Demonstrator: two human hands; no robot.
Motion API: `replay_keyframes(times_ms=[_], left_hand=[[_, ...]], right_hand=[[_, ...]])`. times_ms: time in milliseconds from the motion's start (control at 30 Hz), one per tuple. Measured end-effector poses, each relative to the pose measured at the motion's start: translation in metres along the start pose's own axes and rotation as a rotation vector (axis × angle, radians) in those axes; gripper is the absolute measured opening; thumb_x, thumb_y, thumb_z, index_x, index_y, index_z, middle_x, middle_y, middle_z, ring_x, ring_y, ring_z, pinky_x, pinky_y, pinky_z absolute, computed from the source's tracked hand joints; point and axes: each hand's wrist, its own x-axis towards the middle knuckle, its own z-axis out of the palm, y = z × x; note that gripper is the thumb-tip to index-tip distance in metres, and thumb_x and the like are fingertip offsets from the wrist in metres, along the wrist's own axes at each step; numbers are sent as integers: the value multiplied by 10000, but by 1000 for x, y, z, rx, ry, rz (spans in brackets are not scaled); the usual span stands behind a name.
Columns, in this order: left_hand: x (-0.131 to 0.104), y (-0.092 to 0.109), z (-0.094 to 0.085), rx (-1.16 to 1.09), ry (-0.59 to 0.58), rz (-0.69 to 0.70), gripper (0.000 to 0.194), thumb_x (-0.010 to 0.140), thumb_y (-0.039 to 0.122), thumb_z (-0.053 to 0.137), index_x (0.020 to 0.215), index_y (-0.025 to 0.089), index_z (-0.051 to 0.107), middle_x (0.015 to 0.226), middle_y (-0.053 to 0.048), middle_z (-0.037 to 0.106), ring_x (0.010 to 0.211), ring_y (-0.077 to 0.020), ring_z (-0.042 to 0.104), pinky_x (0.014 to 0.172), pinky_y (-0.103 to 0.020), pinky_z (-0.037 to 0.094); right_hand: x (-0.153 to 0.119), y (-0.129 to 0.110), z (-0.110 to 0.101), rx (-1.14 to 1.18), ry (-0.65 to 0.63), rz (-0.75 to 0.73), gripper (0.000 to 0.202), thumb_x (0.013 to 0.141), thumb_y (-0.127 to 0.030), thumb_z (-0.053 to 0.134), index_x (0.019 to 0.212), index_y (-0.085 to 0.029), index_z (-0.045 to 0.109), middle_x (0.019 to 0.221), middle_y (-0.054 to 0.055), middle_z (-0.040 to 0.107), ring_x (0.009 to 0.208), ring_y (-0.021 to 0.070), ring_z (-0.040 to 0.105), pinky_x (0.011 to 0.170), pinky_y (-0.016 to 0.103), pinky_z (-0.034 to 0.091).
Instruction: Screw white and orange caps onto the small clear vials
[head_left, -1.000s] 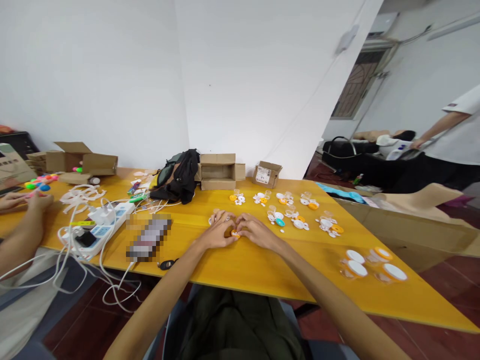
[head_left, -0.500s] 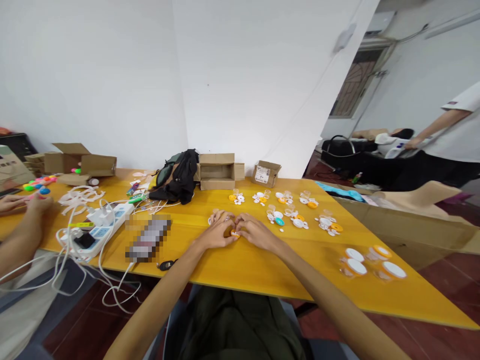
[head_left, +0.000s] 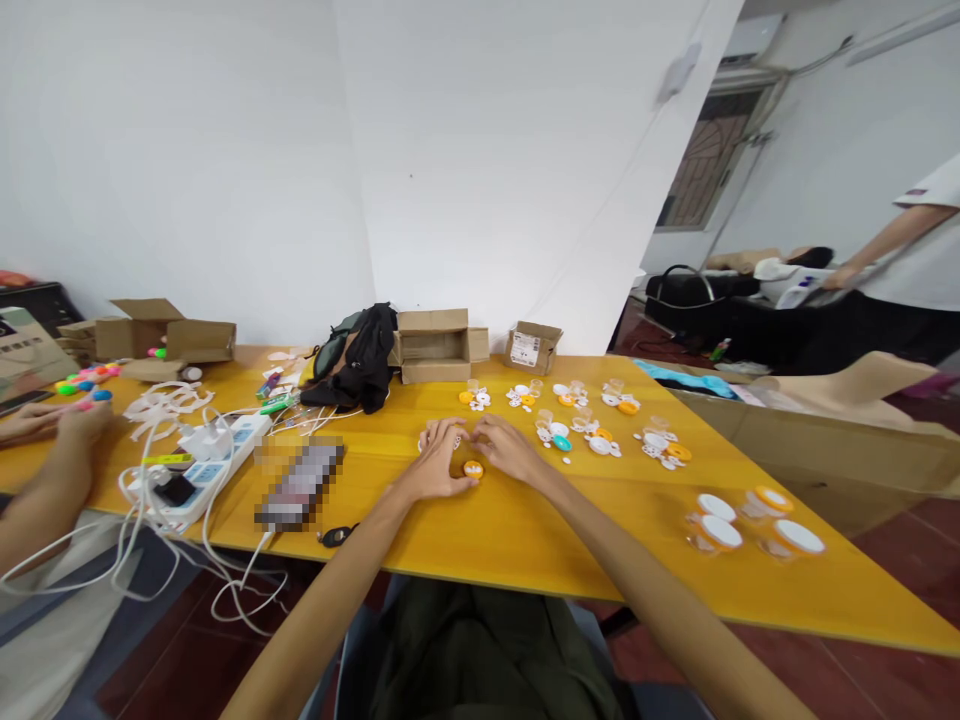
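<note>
A small round orange piece with white on top lies on the table between my hands. My left hand rests left of it, thumb stretched out to its lower edge and the other fingers apart, reaching forward. Small white plastic parts show by those fingertips, partly covered by the hand. My right hand is just beyond and to the right of the orange piece. Its fingers are bent together at the tips, and whether anything small is between them is hidden.
Groups of clear cups with white, orange and teal parts stand to the right. Several lidded jars are near the right edge. Leftward lie a phone, a car key and a power strip with cables. Another person's hand is far left.
My right fingers have drawn away from the orange piece, up and forward, so its white top shows more fully. My left hand has stayed nearly in place.
</note>
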Motion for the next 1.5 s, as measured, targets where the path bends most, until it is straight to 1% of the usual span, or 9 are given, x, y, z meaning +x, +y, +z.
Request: replay_keyframes(times_ms=[100,233,533,733,867,1033,1167,1267,1500], left_hand=[[0,-2,1,12,-7,2,566,666,397,760,1140,250,486,1355,-95,425,1222,-319,382,1000,-489,338],[1,-1,0,33,-24,-2,464,685,401,746,1053,250,507,1324,-90,434,1208,-316,381,995,-492,340],[1,2,-1,40,-27,-10,381,691,341,737,976,252,502,1325,-80,412,1215,-314,381,1001,-496,329],[1,1,0,17,30,-32,500,651,364,769,1041,262,474,1301,-86,418,1212,-317,402,989,-480,339],[2,0,1,2,72,-18,584,616,369,791,1067,251,440,1284,-98,423,1221,-323,407,984,-466,336],[1,1,1,8,63,-23,561,630,367,781,1050,246,430,1260,-98,430,1204,-313,409,977,-452,332],[2,2,0,23,39,-37,496,657,371,760,1044,250,473,1181,-74,456,1141,-293,426,964,-447,338],[2,2,1,33,11,-24,423,673,371,748,1016,254,532,1192,-66,467,1114,-285,422,958,-452,340],[2,4,-1,49,-30,33,188,779,398,672,897,253,651,1195,-60,525,1122,-281,398,968,-473,327]], right_hand=[[6,-4,4,-52,-20,-63,146,818,-91,578,795,-202,669,925,67,645,906,210,605,816,324,479],[9,-4,7,-121,-35,-149,201,818,-60,529,771,-198,668,902,67,635,877,201,591,793,316,471],[2,3,6,-228,0,-293,263,801,-8,496,827,-192,681,1023,98,637,987,221,573,878,360,460],[2,5,6,-214,5,-328,291,815,-18,497,935,-194,696,1047,102,635,1008,223,572,881,361,469],[6,3,7,-228,-31,-378,234,842,-57,519,896,-184,708,1043,111,644,1022,230,577,895,370,468],[10,4,11,-256,-29,-399,211,868,-92,515,880,-182,706,1056,120,651,1013,238,583,886,389,480],[-1,6,8,-168,66,-334,263,876,-69,478,906,-203,703,1075,108,643,1020,225,586,885,382,487],[-17,4,3,-94,142,-272,243,906,-125,479,890,-218,703,1092,103,636,1031,230,586,889,397,493],[-42,-14,-3,-96,128,-307,275,957,-190,435,938,-242,705,1111,103,632,1044,238,577,909,414,493]])
